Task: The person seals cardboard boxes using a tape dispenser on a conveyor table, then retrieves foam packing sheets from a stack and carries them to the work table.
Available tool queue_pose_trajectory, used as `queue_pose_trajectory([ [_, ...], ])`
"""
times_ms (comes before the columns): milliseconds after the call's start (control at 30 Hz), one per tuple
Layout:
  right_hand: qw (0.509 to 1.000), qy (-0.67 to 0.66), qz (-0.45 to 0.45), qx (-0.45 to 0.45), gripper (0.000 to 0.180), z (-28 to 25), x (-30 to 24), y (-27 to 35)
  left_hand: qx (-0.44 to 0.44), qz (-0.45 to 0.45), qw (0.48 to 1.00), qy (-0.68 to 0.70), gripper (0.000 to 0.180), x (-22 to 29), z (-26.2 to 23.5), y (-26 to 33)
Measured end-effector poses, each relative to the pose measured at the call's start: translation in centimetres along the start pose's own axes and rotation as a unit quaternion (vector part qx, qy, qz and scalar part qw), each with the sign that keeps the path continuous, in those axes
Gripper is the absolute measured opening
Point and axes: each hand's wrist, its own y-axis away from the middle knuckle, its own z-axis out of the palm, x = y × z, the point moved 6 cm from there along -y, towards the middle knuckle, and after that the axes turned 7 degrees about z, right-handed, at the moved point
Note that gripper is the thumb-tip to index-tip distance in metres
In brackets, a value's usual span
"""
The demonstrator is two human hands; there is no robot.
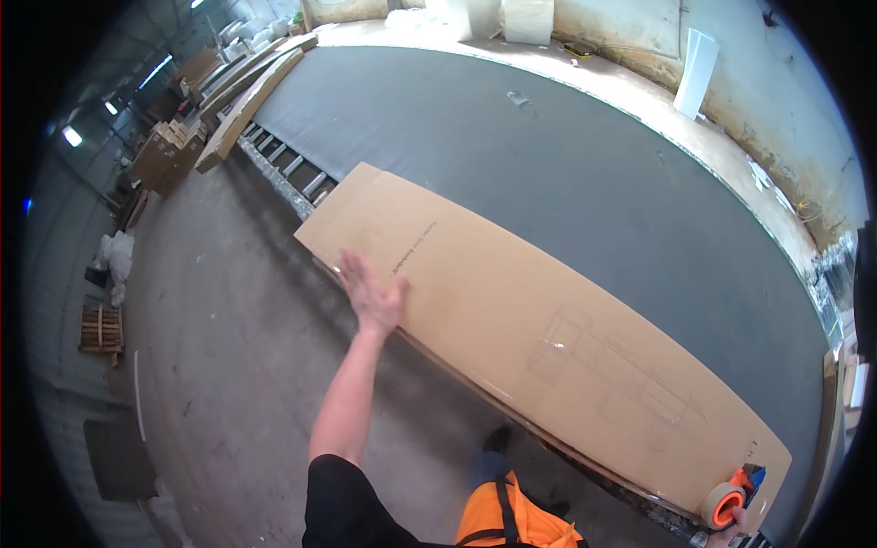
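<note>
A long, flat cardboard box with printed marks lies slanting across in front of me, from upper left to lower right. My left hand rests on its near edge toward the left end, fingers stretched out and holding nothing. Down at the right end, my right hand is partly cut off by the lower rim of the view. It grips a tape dispenser with orange and blue parts and a roll of tape, on or just above the cardboard; contact cannot be made out.
Beyond the box spreads a wide dark grey surface. Metal conveyor rollers show past its left end. Farther off are a long cardboard package, stacked brown cartons and a wooden pallet. A white panel leans on the wall.
</note>
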Motion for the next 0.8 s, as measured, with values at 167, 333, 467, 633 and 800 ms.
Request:
queue_pose_trajectory([
  [167, 0.998, -0.003, 0.000, 0.059, 0.054, -1.2, 0.2, -0.1, 0.069, -0.348, 0.907, 0.229, 0.107, -15.3, 1.4, -3.9],
  [333, 0.996, -0.018, -0.004, 0.092, 0.053, -2.6, 1.6, -0.6, 0.122, -0.482, 0.761, 0.416, 0.098, -13.8, -0.2, -2.5],
  [467, 0.997, -0.020, -0.050, -0.058, 0.047, 0.1, 0.4, 2.6, 0.017, -0.333, 0.813, 0.477, 0.090, 11.2, -0.7, 5.3],
  [633, 0.979, -0.066, -0.054, -0.185, 0.060, 11.0, 0.3, 0.4, 0.087, -0.530, 0.677, 0.504, 0.084, 22.2, 0.4, 8.1],
  [800, 0.983, -0.118, -0.139, 0.032, 0.066, 19.2, 0.6, -1.8, -0.027, -0.427, 0.761, 0.487, 0.047, 19.7, 11.8, -4.8],
])
